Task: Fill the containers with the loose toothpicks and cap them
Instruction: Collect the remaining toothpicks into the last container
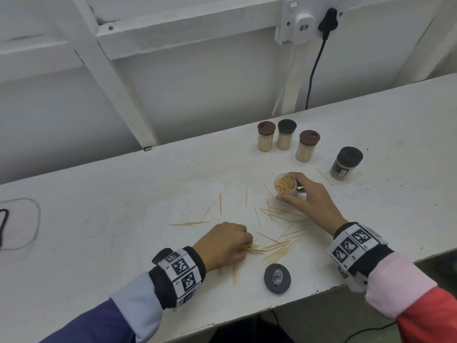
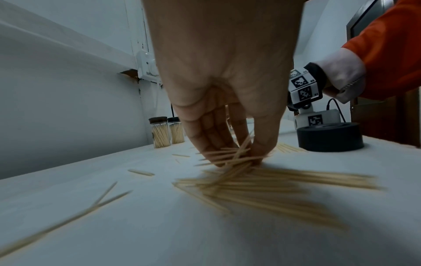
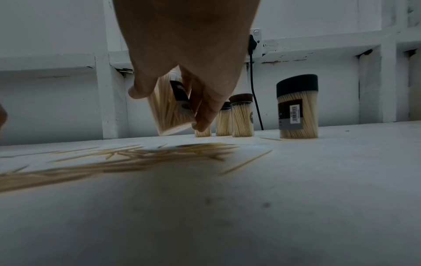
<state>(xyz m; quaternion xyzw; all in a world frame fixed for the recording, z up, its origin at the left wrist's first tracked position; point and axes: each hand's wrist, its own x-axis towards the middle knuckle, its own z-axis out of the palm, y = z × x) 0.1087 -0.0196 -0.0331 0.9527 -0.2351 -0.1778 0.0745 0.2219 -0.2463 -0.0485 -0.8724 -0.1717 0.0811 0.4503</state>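
Loose toothpicks (image 1: 277,219) lie scattered over the white table (image 1: 123,194). My left hand (image 1: 244,245) pinches a small bunch of toothpicks (image 2: 237,156) at the near pile, fingertips down on the table. My right hand (image 1: 294,191) grips an uncapped clear container (image 1: 285,185) nearly full of toothpicks. In the right wrist view this container (image 3: 168,108) is tilted and lifted off the table. Its dark cap (image 1: 277,278) lies upside down near the front edge, to the right of my left hand.
Three capped, filled containers (image 1: 286,139) stand in a row at the back, with a larger black-capped one (image 1: 346,163) to their right. A black power cable (image 1: 314,70) hangs from a wall socket behind them. A cable loop (image 1: 22,224) lies at far left.
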